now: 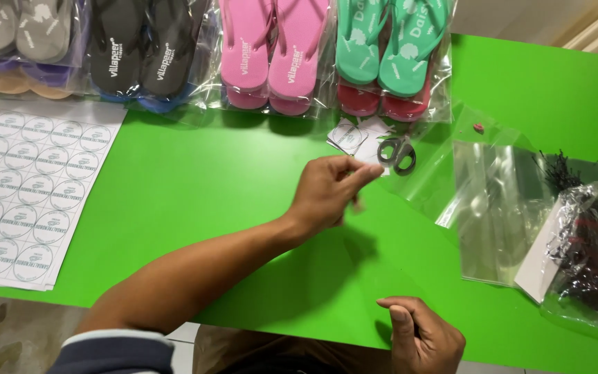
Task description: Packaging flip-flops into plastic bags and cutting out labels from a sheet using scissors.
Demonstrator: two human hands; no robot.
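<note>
Left hand raised over the green table, fingers pinched on something small — too small to tell what. Scissors and cut round labels lie just beyond it. Right hand at near table edge, fingers loosely curled, empty — clear bags to its right
</note>
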